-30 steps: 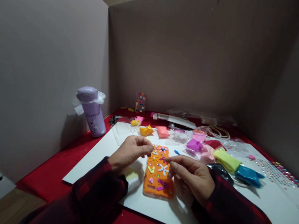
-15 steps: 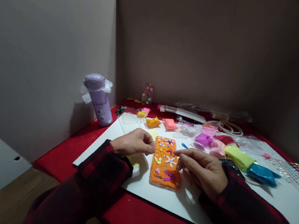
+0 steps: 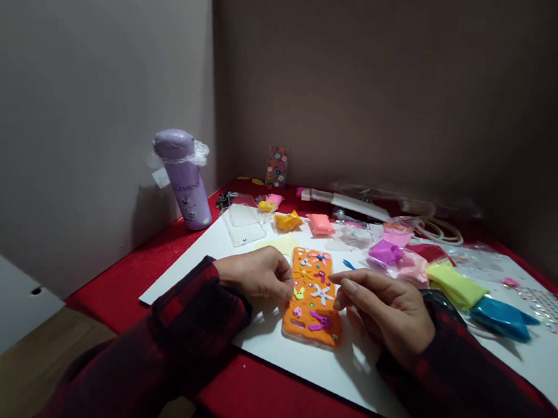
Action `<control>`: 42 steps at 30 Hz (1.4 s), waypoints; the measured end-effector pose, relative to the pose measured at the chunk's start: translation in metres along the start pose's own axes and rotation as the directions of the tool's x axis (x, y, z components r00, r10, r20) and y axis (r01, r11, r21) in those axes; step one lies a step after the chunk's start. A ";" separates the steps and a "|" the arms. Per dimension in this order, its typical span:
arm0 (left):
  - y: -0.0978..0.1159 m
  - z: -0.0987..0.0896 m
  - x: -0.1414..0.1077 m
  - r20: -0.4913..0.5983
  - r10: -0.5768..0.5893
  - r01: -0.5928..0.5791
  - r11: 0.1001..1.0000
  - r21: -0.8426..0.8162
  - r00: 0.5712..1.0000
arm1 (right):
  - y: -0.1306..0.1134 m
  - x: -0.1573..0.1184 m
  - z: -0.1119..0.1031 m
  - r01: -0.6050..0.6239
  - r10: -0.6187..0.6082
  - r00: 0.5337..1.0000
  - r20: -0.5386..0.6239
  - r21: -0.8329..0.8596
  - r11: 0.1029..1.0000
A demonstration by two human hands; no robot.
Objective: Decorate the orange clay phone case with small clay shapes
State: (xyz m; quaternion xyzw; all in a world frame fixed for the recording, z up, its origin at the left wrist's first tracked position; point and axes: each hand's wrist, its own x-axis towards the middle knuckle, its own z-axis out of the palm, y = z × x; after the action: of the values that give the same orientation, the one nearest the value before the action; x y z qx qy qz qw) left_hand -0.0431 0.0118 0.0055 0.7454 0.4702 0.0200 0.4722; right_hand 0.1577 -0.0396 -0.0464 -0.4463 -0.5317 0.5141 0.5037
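A phone case [image 3: 303, 330] covered in orange clay lies on a white board [image 3: 194, 260]. Clay flowers, bows, a yellow bunny shape and small gems decorate it, among them a white flower [image 3: 322, 295] and a purple bow [image 3: 318, 320]. At the case's left edge is my left hand [image 3: 259, 275], its fingers closed in a pinch; whatever lies between them is hidden. My right hand [image 3: 388, 310] is over the right edge, thumb and index finger pressed together. Anything in that pinch is too small to make out. A blue tool tip [image 3: 349, 264] shows behind the right fingers.
Wrapped clay packs, such as orange [image 3: 287, 221], coral [image 3: 321, 225], yellow [image 3: 455, 285] and blue [image 3: 501, 317], lie behind and right. A clear case [image 3: 245, 225] sits back left. A purple bottle [image 3: 186, 183] stands left, a gem sheet [image 3: 547, 310] far right. Walls rise behind.
My left hand has moved slightly down and towards the case's left edge. My right hand keeps its pinch near the right edge. The camera view has shifted a little.
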 end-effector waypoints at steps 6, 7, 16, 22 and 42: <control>-0.005 0.001 0.003 0.011 0.039 -0.039 0.999 0.030 0.999 | 0.000 0.000 -0.001 0.008 -0.007 1.000 -0.003 0.022 1.000; -0.006 0.001 0.004 0.006 0.041 -0.041 0.998 0.036 0.999 | -0.001 0.000 -0.001 0.009 -0.009 1.000 -0.003 0.020 1.000; -0.005 0.001 0.003 0.003 0.035 -0.035 0.998 0.050 0.999 | 0.000 0.001 0.000 0.010 -0.009 1.000 -0.008 0.070 0.998; -0.007 0.003 0.005 -0.024 0.045 -0.043 0.996 0.073 0.999 | 0.000 0.001 0.001 0.007 -0.006 1.000 -0.012 0.074 0.997; -0.005 0.007 0.005 -0.027 0.035 -0.033 0.995 0.097 0.999 | 0.000 0.001 0.000 0.022 -0.021 1.000 -0.006 0.050 0.999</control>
State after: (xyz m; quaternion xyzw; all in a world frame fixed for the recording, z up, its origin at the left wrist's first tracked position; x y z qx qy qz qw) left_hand -0.0403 0.0117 -0.0041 0.7750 0.4645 0.0158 0.4283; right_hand 0.1573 -0.0383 -0.0467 -0.4293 -0.5221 0.5205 0.5217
